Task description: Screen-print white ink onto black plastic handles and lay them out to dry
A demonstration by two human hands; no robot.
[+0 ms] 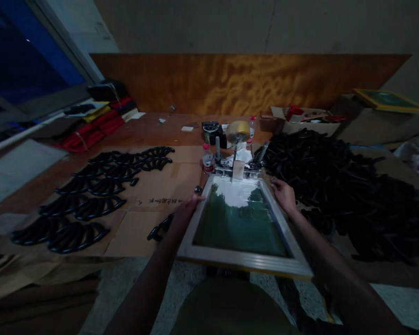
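A screen printing frame [244, 263] with green mesh is tilted in front of me, its near edge raised. White ink [238, 191] covers the mesh's far end, where a squeegee [238, 171] stands. My left hand [192, 201] is closed at the frame's left edge, thumb side touching it. A black rounded tip [198, 189] shows just beyond those fingers; whether they grip it I cannot tell. Beside the right edge, my right hand [284, 194] has its fingers curled in a pinch; what lies in them is hidden. The frame hides whatever is beneath it.
Rows of black curved pieces [91, 186] lie on cardboard [160, 186] at left. A big heap of similar black pieces [335, 186] fills the right. Behind the frame stand a red-capped bottle [208, 160] and a dark tub [210, 131]. An open box [310, 123] sits back right.
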